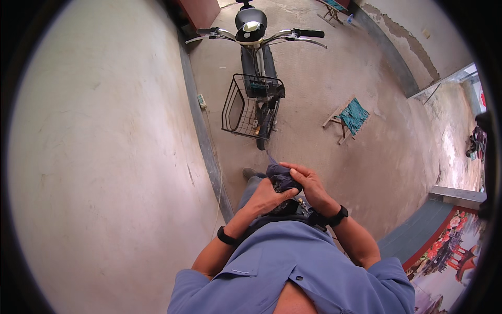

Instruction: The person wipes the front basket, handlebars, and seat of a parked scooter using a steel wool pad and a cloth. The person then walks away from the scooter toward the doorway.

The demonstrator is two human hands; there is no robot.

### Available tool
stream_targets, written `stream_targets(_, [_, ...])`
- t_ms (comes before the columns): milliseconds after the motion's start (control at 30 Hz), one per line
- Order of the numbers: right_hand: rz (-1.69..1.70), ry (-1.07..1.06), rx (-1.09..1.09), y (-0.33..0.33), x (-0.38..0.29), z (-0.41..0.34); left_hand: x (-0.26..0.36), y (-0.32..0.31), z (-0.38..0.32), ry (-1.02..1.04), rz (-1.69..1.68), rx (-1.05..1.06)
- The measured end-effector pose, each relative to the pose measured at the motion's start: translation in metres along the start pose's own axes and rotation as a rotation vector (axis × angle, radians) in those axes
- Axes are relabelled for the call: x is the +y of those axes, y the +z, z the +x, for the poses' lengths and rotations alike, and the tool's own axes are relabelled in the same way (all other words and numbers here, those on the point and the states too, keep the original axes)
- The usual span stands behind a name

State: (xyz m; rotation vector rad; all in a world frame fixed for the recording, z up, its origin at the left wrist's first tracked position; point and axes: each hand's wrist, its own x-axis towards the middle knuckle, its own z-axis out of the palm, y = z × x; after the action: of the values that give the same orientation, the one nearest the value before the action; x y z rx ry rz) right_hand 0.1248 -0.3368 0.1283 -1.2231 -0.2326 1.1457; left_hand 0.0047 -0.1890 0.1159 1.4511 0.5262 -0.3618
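Both my hands are close together in front of my waist, around a crumpled dark purple cloth or thin bag (283, 176). My left hand (270, 196) grips it from the near left side, with the thumb pointing right along its lower edge. From the right, my right hand (308, 182) holds it with fingers laid over its top. A thin tip of the purple material sticks up beyond my fingers. Beneath the bundle a dark item, perhaps a pouch, and a small bunch of keys (301, 202) show at my waist, partly hidden.
Ahead stands an electric scooter (251, 29) with a black wire basket (235, 106). A folding stool (354, 117) with a teal woven seat is to its right. The wall (117, 157) runs along my left, with a power strip (201, 101) at its foot. A patterned surface (447, 251) lies right.
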Motion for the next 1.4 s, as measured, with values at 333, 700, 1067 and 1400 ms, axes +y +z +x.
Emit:
stream_targets(333, [-0.777,-0.363,0.107,0.001,-0.011,0.014,0.016,-0.017,0.015,0.078,-0.057,0.160])
stream_targets(700, [-0.211,0.006,-0.106,0.010,-0.011,0.043,0.028,-0.078,0.030,0.073,0.067,-0.034])
stream_targets(1067, [-0.312,0.005,0.052,0.056,-0.016,0.080,0.027,-0.125,0.030,0.060,0.050,-0.039])
stream_targets(1400, [-0.373,-0.158,0.170,0.060,-0.017,0.122,0.033,-0.131,0.040,0.111,0.167,0.234])
